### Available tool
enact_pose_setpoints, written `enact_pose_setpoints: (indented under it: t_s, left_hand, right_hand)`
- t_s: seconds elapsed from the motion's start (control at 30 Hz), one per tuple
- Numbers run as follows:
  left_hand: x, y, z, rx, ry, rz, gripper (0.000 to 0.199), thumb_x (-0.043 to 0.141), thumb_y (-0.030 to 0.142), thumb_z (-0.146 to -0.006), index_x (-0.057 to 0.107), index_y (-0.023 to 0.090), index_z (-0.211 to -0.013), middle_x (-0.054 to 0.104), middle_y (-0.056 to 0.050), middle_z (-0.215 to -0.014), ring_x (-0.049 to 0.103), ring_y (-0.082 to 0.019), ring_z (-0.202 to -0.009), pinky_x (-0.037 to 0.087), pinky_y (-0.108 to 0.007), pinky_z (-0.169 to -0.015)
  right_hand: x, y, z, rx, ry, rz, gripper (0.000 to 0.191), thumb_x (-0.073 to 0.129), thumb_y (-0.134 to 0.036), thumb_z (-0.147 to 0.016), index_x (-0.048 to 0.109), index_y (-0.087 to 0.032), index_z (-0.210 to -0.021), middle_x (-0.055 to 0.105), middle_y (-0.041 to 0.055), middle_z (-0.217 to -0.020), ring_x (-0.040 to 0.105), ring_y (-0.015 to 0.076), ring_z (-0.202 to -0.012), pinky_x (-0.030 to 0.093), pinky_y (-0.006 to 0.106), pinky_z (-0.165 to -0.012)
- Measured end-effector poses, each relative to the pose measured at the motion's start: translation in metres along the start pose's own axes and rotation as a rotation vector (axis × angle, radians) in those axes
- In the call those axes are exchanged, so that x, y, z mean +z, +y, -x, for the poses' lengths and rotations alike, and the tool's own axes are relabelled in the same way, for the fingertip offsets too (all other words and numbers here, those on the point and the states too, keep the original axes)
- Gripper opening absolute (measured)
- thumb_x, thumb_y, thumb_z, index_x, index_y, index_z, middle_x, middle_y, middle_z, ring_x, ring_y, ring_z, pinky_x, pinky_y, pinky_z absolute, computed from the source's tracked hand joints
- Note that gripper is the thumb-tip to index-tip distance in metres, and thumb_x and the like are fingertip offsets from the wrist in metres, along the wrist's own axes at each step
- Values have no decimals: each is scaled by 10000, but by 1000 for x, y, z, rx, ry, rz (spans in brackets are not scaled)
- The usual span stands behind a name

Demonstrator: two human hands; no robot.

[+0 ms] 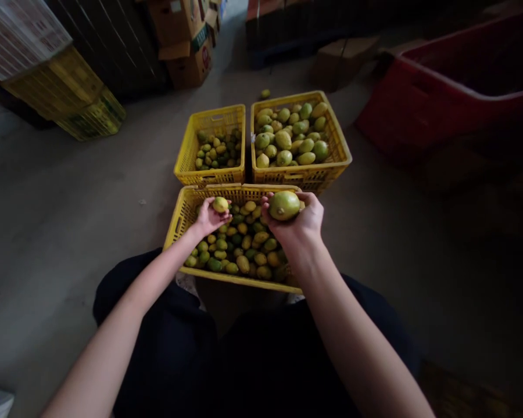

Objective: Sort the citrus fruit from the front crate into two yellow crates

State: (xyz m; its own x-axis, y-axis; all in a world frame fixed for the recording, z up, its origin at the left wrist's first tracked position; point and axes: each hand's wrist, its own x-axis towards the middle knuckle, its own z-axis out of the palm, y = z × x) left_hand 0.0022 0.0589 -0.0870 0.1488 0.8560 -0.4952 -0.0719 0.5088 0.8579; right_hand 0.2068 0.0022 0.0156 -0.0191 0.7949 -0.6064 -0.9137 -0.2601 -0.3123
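Note:
My left hand (211, 217) holds a small yellow-green fruit (220, 204) above the left part of the near yellow crate (239, 281). In my right hand (303, 223), palm up, lies a much larger green fruit (284, 205), over the crate's right side. Many small green and yellow fruits (243, 265) lie in this near crate. Behind it on the left, a yellow crate (187, 145) contains small fruits (213, 152). Beside that one, the right rear crate (340, 139) is full of larger green-yellow fruits (283, 139).
One loose fruit (265, 93) sits on the floor behind the crates. A large red bin (396, 110) stands at the right. Stacked crates (61, 81) are at the upper left, with cardboard boxes (187, 61) farther back.

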Motion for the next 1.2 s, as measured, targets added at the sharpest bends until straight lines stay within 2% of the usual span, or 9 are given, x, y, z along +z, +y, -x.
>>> enact_pose_setpoints:
  t_s: [0.1, 0.17, 0.37, 0.53, 0.7, 0.8, 0.93, 1.07, 1.2]
  left_hand:
    - [-1, 53, 42, 114, -171, 507, 479, 382, 510, -910, 662, 124, -864, 442, 33, -518, 439, -82, -492, 523, -273, -742]
    - [-5, 72, 67, 205, -234, 681, 478, 405, 525, -908, 660, 127, -840, 390, 49, -490, 392, -74, -464, 503, -242, -642]
    - [-11, 68, 102, 386, -226, 1059, 479, 393, 553, -893, 644, 165, -767, 289, 54, -461, 407, -97, -498, 469, -221, -549]
    - [3, 70, 118, 155, -216, 1240, 400, 453, 481, -894, 678, 151, -914, 512, -41, -708, 536, -110, -679, 516, -181, -577]
    - [13, 67, 124, 56, -290, 1183, 325, 426, 352, -930, 651, 144, -1039, 497, -33, -715, 490, -83, -596, 402, -102, -395]
    - [16, 63, 122, 139, -314, 1018, 282, 425, 299, -921, 649, 151, -1006, 509, -15, -676, 411, -66, -479, 274, -111, -312]
    - [20, 64, 118, 263, -274, 827, 218, 529, 314, -864, 650, 168, -972, 574, -4, -689, 466, -68, -453, 258, -136, -320]
    - [22, 67, 116, 399, -226, 717, 244, 572, 374, -831, 649, 153, -897, 616, -16, -689, 475, -64, -417, 234, -154, -328]
    - [18, 72, 114, 420, -153, 755, 206, 583, 345, -790, 621, 143, -802, 601, -11, -651, 500, -74, -431, 259, -159, -344]
  right_hand:
    - [4, 4, 1, 3, 44, -24, 119, 448, -252, -783, 532, -196, -846, 593, 31, -614, 613, 183, -608, 504, 250, -448]
    - [7, 11, 5, 19, 22, -55, 120, 472, -230, -785, 548, -182, -864, 600, 31, -612, 584, 166, -575, 471, 221, -408]
    - [9, 36, 19, 6, -219, -152, 133, 506, -264, -812, 579, -162, -854, 658, 36, -678, 559, 130, -541, 436, 196, -396]
    - [13, 52, 26, -65, -462, -65, 62, 556, -215, -726, 584, -177, -767, 653, 0, -689, 574, 129, -540, 423, 208, -413]
    - [21, 65, 30, -139, -566, 61, 68, 609, -204, -646, 604, -176, -707, 645, -14, -664, 568, 130, -511, 411, 221, -402]
    - [24, 70, 33, -145, -528, 103, 64, 624, -201, -635, 613, -175, -692, 651, -14, -649, 581, 142, -516, 422, 228, -402]
    - [29, 74, 32, -110, -415, 88, 123, 624, -267, -731, 646, -193, -827, 698, -2, -741, 626, 151, -600, 506, 248, -499]
    - [32, 76, 26, -99, -522, 66, 284, 576, -233, -717, 644, -201, -991, 721, 50, -928, 668, 190, -762, 572, 346, -682]
    - [39, 78, 21, -146, -568, 90, 255, 590, -146, -665, 636, -209, -908, 714, 15, -840, 674, 174, -794, 574, 314, -706]
